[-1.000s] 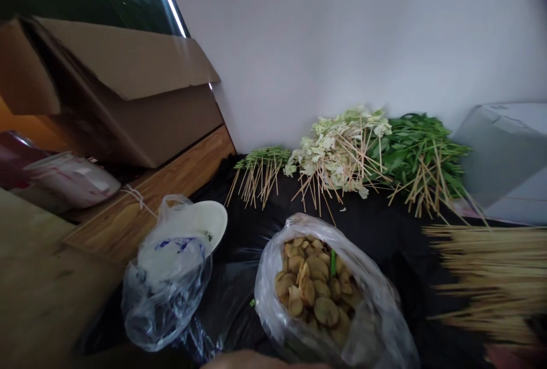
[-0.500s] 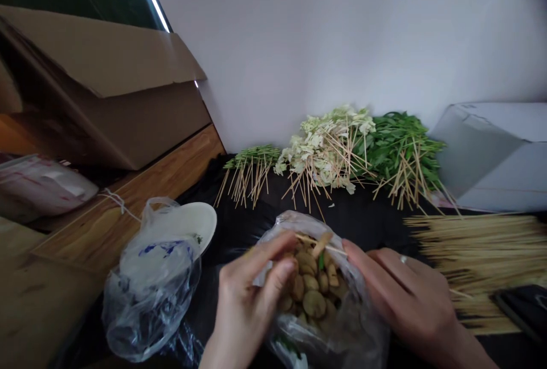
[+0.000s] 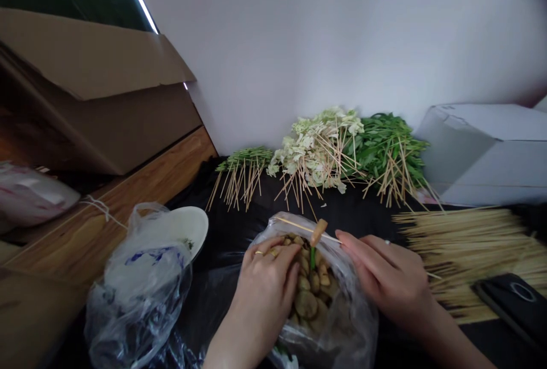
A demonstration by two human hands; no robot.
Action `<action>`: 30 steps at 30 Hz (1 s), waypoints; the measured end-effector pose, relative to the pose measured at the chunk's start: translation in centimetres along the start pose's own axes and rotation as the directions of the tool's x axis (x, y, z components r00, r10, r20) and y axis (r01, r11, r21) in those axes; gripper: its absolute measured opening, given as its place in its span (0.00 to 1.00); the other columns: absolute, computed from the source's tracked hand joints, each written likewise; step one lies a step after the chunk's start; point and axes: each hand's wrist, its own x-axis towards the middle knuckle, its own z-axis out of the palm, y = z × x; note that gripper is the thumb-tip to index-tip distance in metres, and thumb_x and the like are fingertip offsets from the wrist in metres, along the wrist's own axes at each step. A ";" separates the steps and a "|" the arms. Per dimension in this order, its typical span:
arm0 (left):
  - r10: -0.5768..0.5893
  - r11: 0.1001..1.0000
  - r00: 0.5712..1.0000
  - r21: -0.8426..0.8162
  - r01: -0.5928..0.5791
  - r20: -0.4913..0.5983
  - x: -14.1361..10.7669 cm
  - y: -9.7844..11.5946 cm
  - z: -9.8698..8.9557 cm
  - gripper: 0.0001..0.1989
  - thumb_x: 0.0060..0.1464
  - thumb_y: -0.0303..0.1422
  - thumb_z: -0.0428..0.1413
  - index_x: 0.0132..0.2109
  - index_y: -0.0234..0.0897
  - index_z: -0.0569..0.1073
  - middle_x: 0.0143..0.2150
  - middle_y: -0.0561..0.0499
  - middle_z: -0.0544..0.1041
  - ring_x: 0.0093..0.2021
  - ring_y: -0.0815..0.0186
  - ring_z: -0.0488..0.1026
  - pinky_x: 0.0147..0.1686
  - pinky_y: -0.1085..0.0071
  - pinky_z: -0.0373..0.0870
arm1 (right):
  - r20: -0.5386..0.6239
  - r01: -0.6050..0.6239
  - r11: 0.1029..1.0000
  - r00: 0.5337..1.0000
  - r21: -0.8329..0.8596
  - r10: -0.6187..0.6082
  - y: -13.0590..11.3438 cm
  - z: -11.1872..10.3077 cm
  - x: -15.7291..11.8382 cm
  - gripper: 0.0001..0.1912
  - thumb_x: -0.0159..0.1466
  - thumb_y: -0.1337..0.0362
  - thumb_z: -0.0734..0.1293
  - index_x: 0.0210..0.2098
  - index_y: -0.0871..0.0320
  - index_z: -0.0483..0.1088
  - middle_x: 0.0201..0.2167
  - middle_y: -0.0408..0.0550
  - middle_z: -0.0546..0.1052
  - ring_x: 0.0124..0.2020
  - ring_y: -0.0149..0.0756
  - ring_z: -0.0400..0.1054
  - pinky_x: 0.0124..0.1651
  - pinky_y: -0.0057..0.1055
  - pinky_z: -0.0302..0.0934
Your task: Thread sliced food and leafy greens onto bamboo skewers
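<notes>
My right hand (image 3: 387, 278) pinches a thin wooden skewer (image 3: 294, 223) near one end. A short tan piece of food (image 3: 318, 232) is threaded on it, just above an open clear plastic bag (image 3: 354, 312). Inside the bag lie many round, brownish-olive food slices (image 3: 306, 304), with a narrow green piece (image 3: 312, 258) among them. My left hand (image 3: 267, 283) reaches into the bag's left side, fingers curled down on the slices. Its fingertips are hidden, so what they grip does not show.
Skewered green stalks (image 3: 243, 158), pale leafy vegetables (image 3: 318, 147) and dark green leaves (image 3: 380, 147) lie by the wall. Bare skewers (image 3: 465, 249) and a phone (image 3: 513, 300) are at right. A white bowl (image 3: 194, 226) and plastic bag (image 3: 137, 312) sit left, near a cardboard box (image 3: 128, 124).
My left hand has left the skewer and gone down into the bag among the slices. The skewer, bearing its tan piece, now shows more fully in my right hand. The view has shifted slightly.
</notes>
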 end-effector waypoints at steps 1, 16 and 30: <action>0.006 1.000 1.000 0.017 -0.006 -0.003 0.0 0.1 0.0 0.18 0.61 0.25 0.52 0.54 0.40 0.78 0.53 0.43 0.81 0.58 0.48 0.73 0.57 0.43 0.67 | -0.002 -0.001 1.000 1.000 0.000 0.001 0.0 0.0 0.0 0.11 0.69 0.74 0.65 0.51 0.67 0.73 0.31 0.50 0.79 0.27 0.31 0.72 0.31 0.29 0.60; -0.086 0.945 0.986 -0.324 0.036 -0.143 1.1 -0.7 -0.8 0.08 0.58 0.26 0.57 0.36 0.41 0.80 0.36 0.50 0.80 0.40 0.58 0.76 0.42 0.61 0.69 | -0.011 -0.053 0.998 0.998 0.026 0.054 0.4 0.2 -0.3 0.13 0.69 0.73 0.64 0.51 0.62 0.73 0.34 0.48 0.80 0.27 0.31 0.73 0.31 0.28 0.64; -0.570 0.132 0.821 -0.988 0.083 -0.007 1.4 -2.7 -0.6 0.17 0.46 0.38 0.71 0.41 0.35 0.78 0.33 0.51 0.84 0.30 0.70 0.79 0.36 0.77 0.76 | -0.022 -0.095 0.992 0.995 0.077 0.097 0.0 0.2 -0.1 0.11 0.71 0.73 0.64 0.51 0.62 0.72 0.33 0.47 0.80 0.28 0.30 0.74 0.31 0.27 0.65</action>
